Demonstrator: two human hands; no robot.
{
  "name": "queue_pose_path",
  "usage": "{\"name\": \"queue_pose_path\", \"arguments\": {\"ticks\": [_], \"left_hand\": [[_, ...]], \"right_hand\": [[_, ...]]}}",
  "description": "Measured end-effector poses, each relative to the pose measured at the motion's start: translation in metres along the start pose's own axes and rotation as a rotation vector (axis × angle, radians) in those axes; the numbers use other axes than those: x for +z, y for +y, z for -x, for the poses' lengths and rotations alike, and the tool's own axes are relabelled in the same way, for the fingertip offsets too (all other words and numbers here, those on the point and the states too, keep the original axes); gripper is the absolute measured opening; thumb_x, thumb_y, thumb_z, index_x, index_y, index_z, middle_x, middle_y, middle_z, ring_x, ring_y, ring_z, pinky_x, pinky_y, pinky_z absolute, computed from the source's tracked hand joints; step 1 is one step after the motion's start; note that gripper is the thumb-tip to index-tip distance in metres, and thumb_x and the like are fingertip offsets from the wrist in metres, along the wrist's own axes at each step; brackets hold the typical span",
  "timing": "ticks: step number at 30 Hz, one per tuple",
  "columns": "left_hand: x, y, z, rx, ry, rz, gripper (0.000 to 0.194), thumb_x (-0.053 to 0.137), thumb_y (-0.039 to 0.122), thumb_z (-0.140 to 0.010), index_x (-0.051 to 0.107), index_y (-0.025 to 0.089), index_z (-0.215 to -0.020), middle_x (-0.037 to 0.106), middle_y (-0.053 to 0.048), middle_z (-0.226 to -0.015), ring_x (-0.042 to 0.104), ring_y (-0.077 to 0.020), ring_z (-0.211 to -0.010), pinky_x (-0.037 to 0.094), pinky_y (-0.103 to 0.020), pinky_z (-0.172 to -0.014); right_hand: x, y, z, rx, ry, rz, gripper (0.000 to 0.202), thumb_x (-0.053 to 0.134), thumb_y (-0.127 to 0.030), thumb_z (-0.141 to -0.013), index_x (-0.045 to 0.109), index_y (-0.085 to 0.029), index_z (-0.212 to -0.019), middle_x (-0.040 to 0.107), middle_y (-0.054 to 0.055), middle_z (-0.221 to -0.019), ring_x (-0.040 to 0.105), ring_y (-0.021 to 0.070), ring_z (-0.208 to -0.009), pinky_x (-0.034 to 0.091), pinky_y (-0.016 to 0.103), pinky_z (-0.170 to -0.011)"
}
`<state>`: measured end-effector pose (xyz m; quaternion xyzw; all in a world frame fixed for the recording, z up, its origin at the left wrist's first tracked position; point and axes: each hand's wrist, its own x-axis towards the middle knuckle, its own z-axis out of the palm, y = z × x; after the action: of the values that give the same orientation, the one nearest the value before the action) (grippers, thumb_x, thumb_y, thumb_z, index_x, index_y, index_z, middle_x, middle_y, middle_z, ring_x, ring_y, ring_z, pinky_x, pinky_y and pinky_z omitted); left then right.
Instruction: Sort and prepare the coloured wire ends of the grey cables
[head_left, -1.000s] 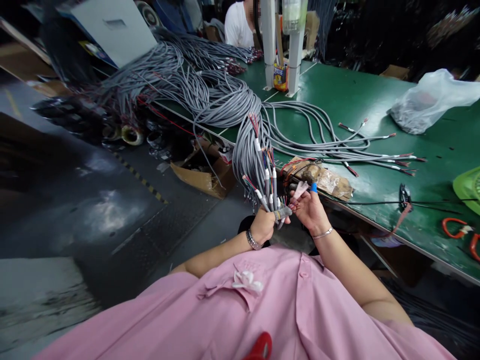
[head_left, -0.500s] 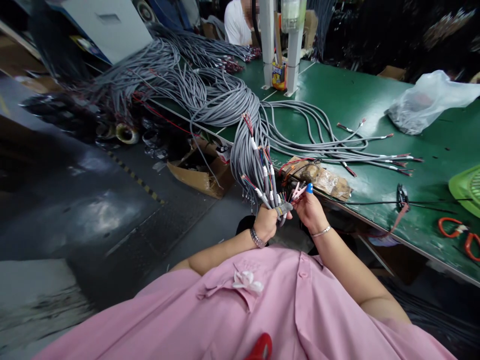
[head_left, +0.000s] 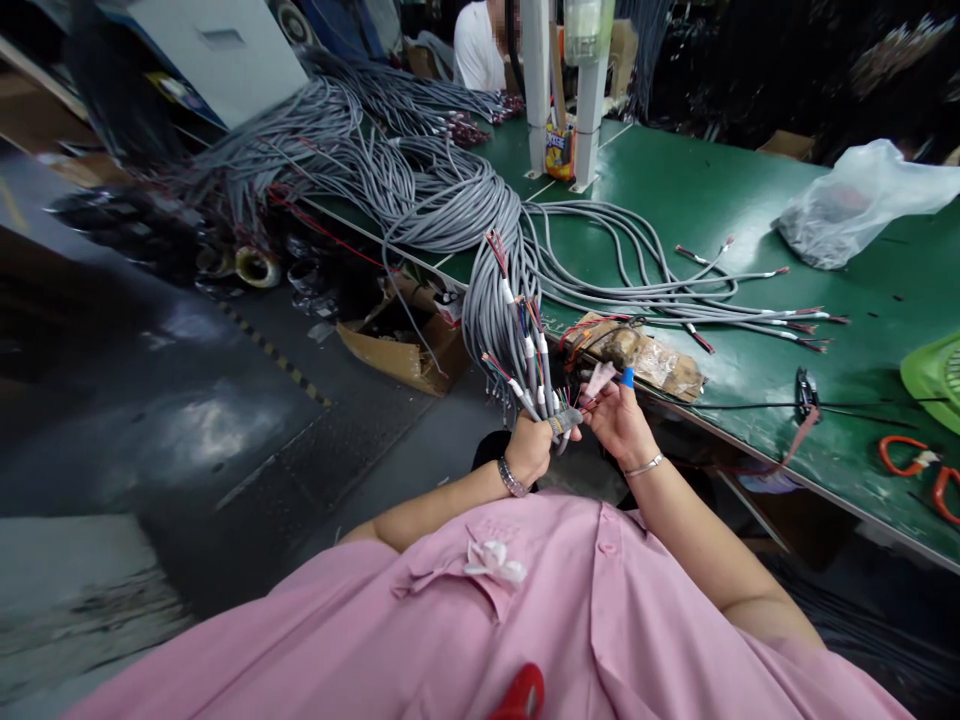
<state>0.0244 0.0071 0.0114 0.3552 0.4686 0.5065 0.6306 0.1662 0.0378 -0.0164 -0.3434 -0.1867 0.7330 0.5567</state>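
Note:
My left hand (head_left: pixel 529 448) is closed round the ends of several grey cables (head_left: pixel 491 300), whose white-sleeved tips and thin coloured wires stick up past the fingers. A grey wrap covers one of its fingers. Just to the right, my right hand (head_left: pixel 616 425) pinches thin wires beside the bundle, with a blue cover (head_left: pixel 627 377) on one fingertip. A small pale pink piece (head_left: pixel 599 380) shows at its fingertips; how it is held is too small to tell.
A green table (head_left: pixel 675 200) bears a big heap of grey cables (head_left: pixel 435 190), a taped cardboard piece (head_left: pixel 660 367), a plastic bag (head_left: pixel 840 205), orange-handled scissors (head_left: pixel 904 457) and a green basket (head_left: pixel 934 375). An open carton (head_left: pixel 397 355) lies below. Behind sits a person (head_left: pixel 478 50).
My right hand has shifted slightly and its fingers have turned, with the blue-covered fingertip a little further right. The pale pink piece looks broader. My left hand keeps its hold on the cables.

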Motion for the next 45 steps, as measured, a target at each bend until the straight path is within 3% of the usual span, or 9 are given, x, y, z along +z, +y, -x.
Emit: {"name": "queue_pose_path", "arguments": {"ticks": [2, 5, 10, 16, 19, 30, 37, 42, 45], "left_hand": [[-0.003, -0.002, 0.001, 0.014, -0.015, 0.006, 0.025, 0.077, 0.035, -0.065, 0.066, 0.014, -0.059, 0.062, -0.003, -0.05, 0.058, -0.0139, -0.047, 0.036, -0.023, -0.043], [-0.007, -0.008, 0.002, 0.042, -0.046, 0.005, 0.028, 0.076, 0.038, -0.067, 0.065, 0.013, -0.058, 0.064, -0.004, -0.053, 0.058, -0.0137, -0.049, 0.037, -0.023, -0.044], [-0.01, -0.012, 0.003, 0.058, -0.052, -0.08, 0.029, 0.077, 0.038, -0.068, 0.064, 0.014, -0.058, 0.061, -0.001, -0.05, 0.049, -0.009, -0.042, 0.034, -0.022, -0.042], [-0.02, -0.003, 0.0, -0.013, -0.245, -0.21, 0.028, 0.079, 0.037, -0.066, 0.065, 0.013, -0.062, 0.063, -0.003, -0.054, 0.053, -0.0101, -0.047, 0.038, -0.022, -0.046], [-0.025, -0.006, -0.002, -0.023, -0.258, -0.188, 0.029, 0.08, 0.037, -0.066, 0.065, 0.012, -0.063, 0.063, -0.003, -0.054, 0.052, -0.0098, -0.046, 0.038, -0.022, -0.046], [-0.013, -0.015, -0.001, 0.018, -0.037, 0.053, 0.025, 0.079, 0.034, -0.066, 0.064, 0.014, -0.063, 0.059, 0.0, -0.05, 0.052, -0.0103, -0.042, 0.035, -0.021, -0.04], [-0.013, -0.013, 0.003, 0.04, -0.131, -0.023, 0.025, 0.079, 0.034, -0.067, 0.065, 0.013, -0.062, 0.063, -0.002, -0.053, 0.057, -0.0118, -0.048, 0.041, -0.023, -0.047], [-0.016, -0.012, 0.006, 0.04, -0.124, -0.073, 0.023, 0.079, 0.032, -0.066, 0.068, 0.013, -0.063, 0.063, -0.002, -0.051, 0.052, -0.01, -0.043, 0.036, -0.023, -0.043], [-0.018, -0.008, 0.005, 0.029, -0.085, -0.002, 0.022, 0.079, 0.032, -0.066, 0.069, 0.013, -0.064, 0.064, -0.003, -0.053, 0.055, -0.0113, -0.045, 0.037, -0.023, -0.043]], "right_hand": [[-0.005, 0.0, 0.01, 0.057, -0.098, 0.072, 0.054, 0.06, -0.074, -0.072, 0.065, -0.023, -0.089, 0.067, 0.003, -0.085, 0.058, 0.0144, -0.067, 0.05, 0.03, -0.064], [-0.007, 0.005, 0.026, 0.074, -0.215, 0.207, 0.039, 0.075, -0.055, -0.071, 0.066, -0.021, -0.087, 0.061, 0.0, -0.07, 0.058, 0.0146, -0.065, 0.048, 0.03, -0.066], [-0.001, 0.014, 0.04, -0.114, -0.075, 0.348, 0.018, 0.076, -0.034, -0.075, 0.066, -0.021, -0.082, 0.06, -0.003, -0.067, 0.056, 0.0117, -0.061, 0.043, 0.026, -0.06], [0.01, 0.002, 0.042, -0.18, -0.083, 0.578, 0.015, 0.075, -0.034, -0.074, 0.069, -0.02, -0.076, 0.063, -0.002, -0.064, 0.054, 0.0116, -0.056, 0.041, 0.026, -0.056], [0.012, 0.002, 0.042, -0.196, -0.086, 0.603, 0.015, 0.076, -0.033, -0.074, 0.069, -0.019, -0.075, 0.065, -0.001, -0.066, 0.054, 0.0111, -0.058, 0.041, 0.025, -0.056], [0.018, 0.022, 0.042, -0.147, 0.027, 0.288, 0.013, 0.073, -0.029, -0.075, 0.066, -0.02, -0.079, 0.058, -0.004, -0.06, 0.057, 0.0115, -0.057, 0.044, 0.025, -0.057], [0.03, 0.03, 0.035, -0.043, 0.187, 0.066, 0.017, 0.069, -0.023, -0.07, 0.053, -0.02, -0.067, 0.044, -0.008, -0.053, 0.041, 0.0074, -0.045, 0.038, 0.021, -0.042], [0.014, 0.023, 0.022, -0.016, 0.392, -0.001, 0.017, 0.07, -0.025, -0.069, 0.054, -0.02, -0.071, 0.05, -0.006, -0.058, 0.039, 0.0066, -0.046, 0.035, 0.019, -0.04], [-0.001, 0.017, 0.019, 0.02, 0.321, -0.069, 0.021, 0.072, -0.034, -0.073, 0.058, -0.02, -0.077, 0.054, -0.005, -0.062, 0.043, 0.0068, -0.048, 0.039, 0.019, -0.045]]}}
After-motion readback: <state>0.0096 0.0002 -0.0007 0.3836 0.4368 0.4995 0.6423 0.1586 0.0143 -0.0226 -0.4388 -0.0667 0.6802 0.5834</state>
